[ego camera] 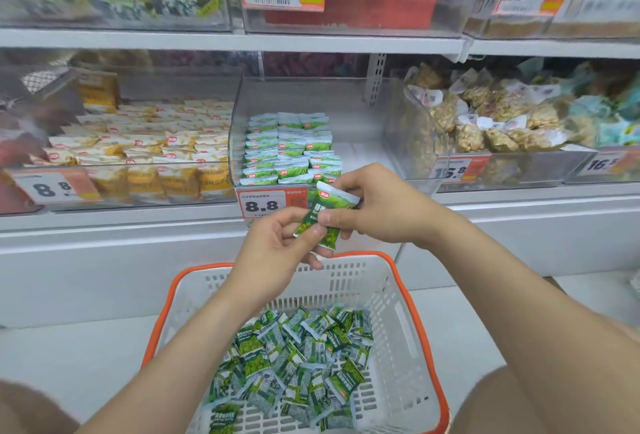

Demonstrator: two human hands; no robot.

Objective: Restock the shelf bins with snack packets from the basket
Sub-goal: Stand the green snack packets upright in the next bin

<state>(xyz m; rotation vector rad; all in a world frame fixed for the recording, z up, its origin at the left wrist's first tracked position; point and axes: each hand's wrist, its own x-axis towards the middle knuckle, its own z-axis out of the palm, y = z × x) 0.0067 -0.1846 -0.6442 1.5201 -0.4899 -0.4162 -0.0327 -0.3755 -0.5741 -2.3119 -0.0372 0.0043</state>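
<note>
Held packet (327,211): a green snack packet, in the air between both hands, above the basket and just in front of the 8.8 price tag (266,204).
Long axis: near upright, slightly tilted; the white sealed end points up toward the shelf, the other end down toward the basket.
Left hand (277,250): thumb and curled fingers pinch the packet's lower part.
Right hand (377,208): fingers curled round its upper part.
Basket (398,295): white with an orange rim, below the hands.
Loose packets (294,361): a green heap in the basket, lying every way.
Middle bin (349,104): clear; stocked packets (287,151) sit in neat rows on its left side.
</note>
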